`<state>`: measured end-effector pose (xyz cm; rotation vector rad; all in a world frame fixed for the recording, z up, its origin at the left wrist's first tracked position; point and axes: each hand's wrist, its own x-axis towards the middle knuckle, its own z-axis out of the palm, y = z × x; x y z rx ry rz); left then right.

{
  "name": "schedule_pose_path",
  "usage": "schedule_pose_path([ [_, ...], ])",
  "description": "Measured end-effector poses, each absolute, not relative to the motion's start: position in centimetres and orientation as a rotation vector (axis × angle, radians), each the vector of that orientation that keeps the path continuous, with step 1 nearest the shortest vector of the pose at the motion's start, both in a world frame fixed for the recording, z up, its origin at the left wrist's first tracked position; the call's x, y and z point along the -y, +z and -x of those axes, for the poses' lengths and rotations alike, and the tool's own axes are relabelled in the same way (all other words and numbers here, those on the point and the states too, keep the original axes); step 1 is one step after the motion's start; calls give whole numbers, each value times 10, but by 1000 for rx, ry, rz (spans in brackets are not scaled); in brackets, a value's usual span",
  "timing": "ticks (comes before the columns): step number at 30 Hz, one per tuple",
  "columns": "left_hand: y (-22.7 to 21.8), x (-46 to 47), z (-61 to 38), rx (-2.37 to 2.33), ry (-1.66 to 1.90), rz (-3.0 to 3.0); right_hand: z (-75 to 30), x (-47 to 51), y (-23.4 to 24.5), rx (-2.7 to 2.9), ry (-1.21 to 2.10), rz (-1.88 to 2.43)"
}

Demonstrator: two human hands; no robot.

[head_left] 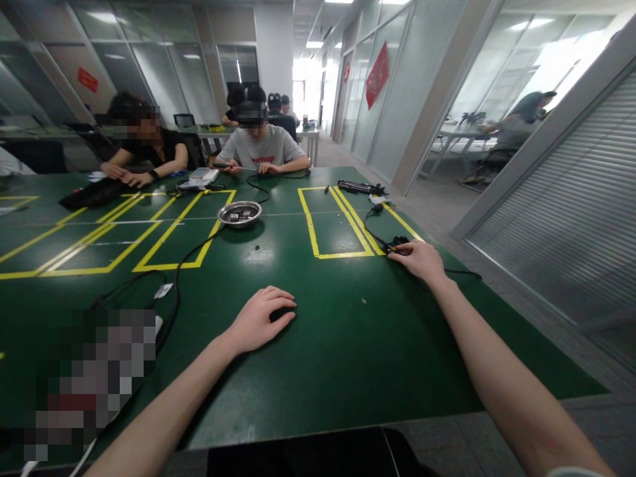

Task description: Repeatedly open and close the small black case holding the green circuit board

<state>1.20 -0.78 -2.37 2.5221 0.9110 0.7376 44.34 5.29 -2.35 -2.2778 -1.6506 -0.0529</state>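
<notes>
My left hand (263,318) lies palm down on the green table, with its fingers stretched out and nothing held. Farther off to the right, my right hand (421,260) has its fingers closed on a small dark object with a black cable (397,244). The fingers partly cover it, so its kind does not show. One black cable runs from there up to a black plug-like end (377,208), and another length trails toward the right table edge.
Yellow tape outlines (342,255) mark the green table (318,358). A metal bowl (239,224) holds small metal parts. A folded black tripod-like item (360,188) lies at the far right. Cables cross the left side. Two people (263,149) sit opposite, their hands on things.
</notes>
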Motion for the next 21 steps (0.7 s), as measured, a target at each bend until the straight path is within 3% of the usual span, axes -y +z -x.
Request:
schedule_pose_path([
  [21, -26, 7, -11, -908, 744, -2520, -446, -59, -27, 1422, 54, 2212],
])
